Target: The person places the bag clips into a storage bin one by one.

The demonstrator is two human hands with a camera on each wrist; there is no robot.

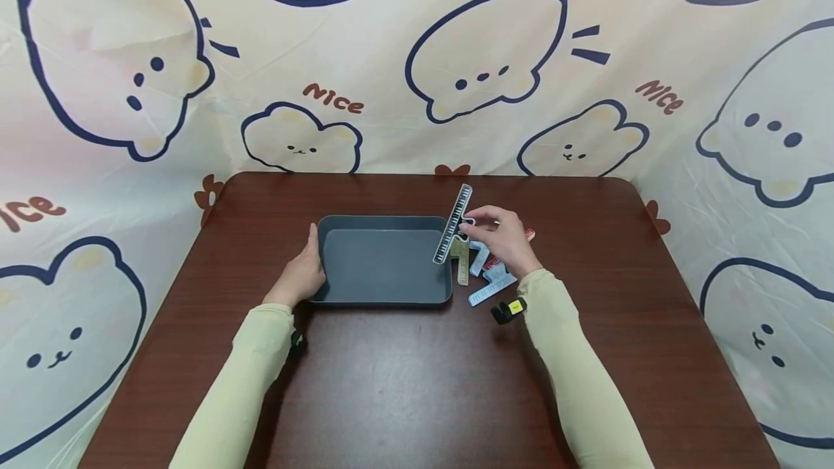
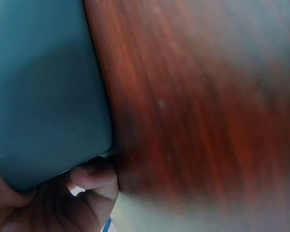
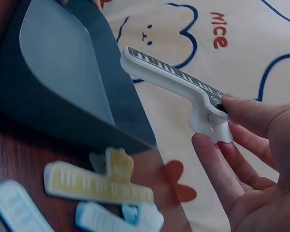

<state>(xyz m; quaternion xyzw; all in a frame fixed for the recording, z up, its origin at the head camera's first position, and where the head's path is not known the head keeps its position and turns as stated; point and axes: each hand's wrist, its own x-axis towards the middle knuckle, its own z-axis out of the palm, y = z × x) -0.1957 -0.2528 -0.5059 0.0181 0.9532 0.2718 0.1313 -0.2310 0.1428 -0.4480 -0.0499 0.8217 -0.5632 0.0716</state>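
A dark grey rectangular tray (image 1: 384, 263) sits on the table, its left end held by my left hand (image 1: 302, 271). In the left wrist view, curled fingers (image 2: 94, 174) meet the tray's lower corner. Over the tray's right edge, my right hand (image 1: 502, 237) pinches a white clip with a black piano-key pattern (image 3: 169, 75) between thumb and fingers, by its grip end. The long patterned bar points away from the hand, raised above the table. Beneath lie a yellowish keyboard-pattern clip (image 3: 99, 183) and light blue clips (image 1: 493, 288). A red clip (image 1: 531, 234) is partly hidden behind the right hand.
The brown wooden table (image 1: 391, 382) reaches back to a cream cloth (image 1: 378, 143) printed with cartoon animals. Each forearm wears a light sleeve, and a black wrist device (image 1: 508, 310) sits by the right cuff. The loose clips lie close to the tray's right wall.
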